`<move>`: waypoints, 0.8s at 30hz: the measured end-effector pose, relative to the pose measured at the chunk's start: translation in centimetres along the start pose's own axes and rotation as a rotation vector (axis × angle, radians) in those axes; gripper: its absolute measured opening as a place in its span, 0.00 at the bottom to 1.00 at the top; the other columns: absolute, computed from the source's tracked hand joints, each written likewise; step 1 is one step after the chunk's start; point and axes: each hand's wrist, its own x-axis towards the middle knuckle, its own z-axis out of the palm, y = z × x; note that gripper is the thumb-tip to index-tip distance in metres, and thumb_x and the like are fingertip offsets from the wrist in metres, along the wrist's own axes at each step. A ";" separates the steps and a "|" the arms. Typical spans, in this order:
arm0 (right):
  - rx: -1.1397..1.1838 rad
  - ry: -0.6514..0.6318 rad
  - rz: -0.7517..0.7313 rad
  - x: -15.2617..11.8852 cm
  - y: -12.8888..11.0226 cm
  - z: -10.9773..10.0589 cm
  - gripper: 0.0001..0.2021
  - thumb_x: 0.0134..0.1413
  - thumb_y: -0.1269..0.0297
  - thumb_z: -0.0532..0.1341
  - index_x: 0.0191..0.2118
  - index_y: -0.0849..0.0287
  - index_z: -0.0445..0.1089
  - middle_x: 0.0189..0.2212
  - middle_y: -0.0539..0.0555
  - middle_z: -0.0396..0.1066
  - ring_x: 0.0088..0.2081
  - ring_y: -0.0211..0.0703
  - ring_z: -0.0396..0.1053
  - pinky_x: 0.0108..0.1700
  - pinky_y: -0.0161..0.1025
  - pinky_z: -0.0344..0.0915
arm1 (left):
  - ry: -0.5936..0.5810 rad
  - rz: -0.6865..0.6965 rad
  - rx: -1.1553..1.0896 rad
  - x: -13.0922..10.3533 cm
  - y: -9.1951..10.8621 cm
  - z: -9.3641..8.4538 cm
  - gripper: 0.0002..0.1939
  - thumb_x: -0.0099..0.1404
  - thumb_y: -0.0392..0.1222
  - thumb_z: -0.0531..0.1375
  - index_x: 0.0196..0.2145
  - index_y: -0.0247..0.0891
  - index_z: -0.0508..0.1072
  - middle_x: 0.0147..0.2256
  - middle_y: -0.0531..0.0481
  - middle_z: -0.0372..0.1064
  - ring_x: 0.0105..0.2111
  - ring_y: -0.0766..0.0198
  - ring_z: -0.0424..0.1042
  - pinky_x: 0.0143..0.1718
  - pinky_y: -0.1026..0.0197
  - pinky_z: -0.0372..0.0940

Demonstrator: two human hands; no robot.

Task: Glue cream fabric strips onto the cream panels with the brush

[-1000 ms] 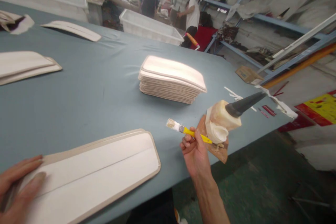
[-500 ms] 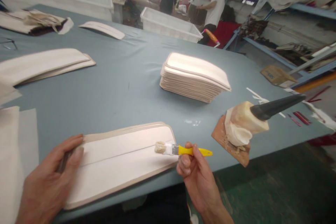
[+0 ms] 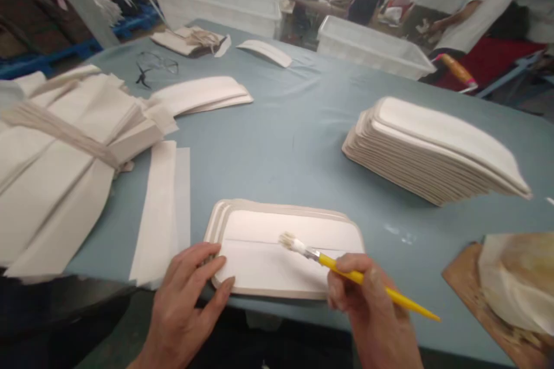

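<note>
Across the whole view we see the bench (image 3: 285, 144), covered in blue-grey cloth. At far left on it lies a big heap of folded cloth (image 3: 56, 167), with a flat strip (image 3: 162, 207) just beside it. At right sits a stack of panels (image 3: 437, 150), pale with beige edging, well apart from our hands. Further back we see a smaller pile (image 3: 203, 95), a lone panel (image 3: 266, 52), glasses (image 3: 153, 64) and white tubs (image 3: 372, 46) past the far edge. People stand in the background, blurred.

At the near edge, between our hands, lies the panel (image 3: 268, 253), flat, white with a beige rim and a seam along its length; more rims show under its left end, count unclear. Our left hand (image 3: 188, 300) rests on its near-left corner, fingers (image 3: 216, 268) spread and flat, pinning it to the bench. Our right hand (image 3: 372, 311) pinches the brush (image 3: 346, 271), fingers pressed together around the yellow handle near its middle, handle end sticking out to the right. The bristles touch the panel close to the seam, about mid-length.

At bottom right we see a brown board (image 3: 461, 271) with a pale lump (image 3: 515, 277) on it, partly cut off, near the right hand but not touching.
</note>
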 end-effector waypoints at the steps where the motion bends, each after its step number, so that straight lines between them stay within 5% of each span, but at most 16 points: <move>1: -0.074 -0.012 -0.029 -0.1 0.0 0.9 0.27 0.57 0.30 0.68 0.33 0.53 0.77 0.22 0.49 0.66 0.25 0.40 0.62 0.30 0.37 0.62 | -0.005 0.002 -0.009 -0.2 -0.2 -0.1 0.09 0.70 0.32 0.65 0.47 0.37 0.76 0.48 0.43 0.77 0.50 0.56 0.78 0.56 0.54 0.74; 7: -0.479 -0.224 -0.343 0.5 0.4 4.9 0.18 0.67 0.47 0.64 0.30 0.53 0.77 0.22 0.49 0.68 0.25 0.41 0.64 0.28 0.36 0.61 | -0.020 0.082 -0.023 -1.0 -1.1 -0.1 0.09 0.71 0.38 0.66 0.48 0.35 0.76 0.47 0.41 0.78 0.50 0.56 0.77 0.55 0.54 0.72; 10: -0.539 -0.336 -0.436 1.5 -0.2 6.2 0.13 0.64 0.56 0.63 0.29 0.53 0.77 0.21 0.48 0.70 0.22 0.39 0.65 0.24 0.34 0.62 | 0.006 0.086 -0.028 -1.4 -1.2 0.2 0.08 0.70 0.39 0.67 0.46 0.35 0.76 0.45 0.43 0.80 0.48 0.56 0.78 0.53 0.55 0.73; 18: -0.554 -0.341 -0.380 2.5 0.1 7.1 0.08 0.60 0.59 0.63 0.32 0.54 0.74 0.20 0.46 0.70 0.19 0.36 0.64 0.21 0.31 0.59 | 0.029 0.078 -0.035 -1.4 -1.2 0.7 0.09 0.70 0.41 0.68 0.44 0.36 0.77 0.44 0.44 0.81 0.47 0.56 0.79 0.53 0.56 0.74; 24: -0.494 -0.346 -0.335 3.5 1.5 6.7 0.15 0.67 0.53 0.63 0.31 0.56 0.74 0.20 0.47 0.68 0.22 0.36 0.63 0.26 0.33 0.59 | 0.122 0.026 -0.041 -1.1 -0.6 1.3 0.10 0.65 0.25 0.67 0.41 0.37 0.77 0.41 0.47 0.82 0.44 0.60 0.80 0.49 0.58 0.75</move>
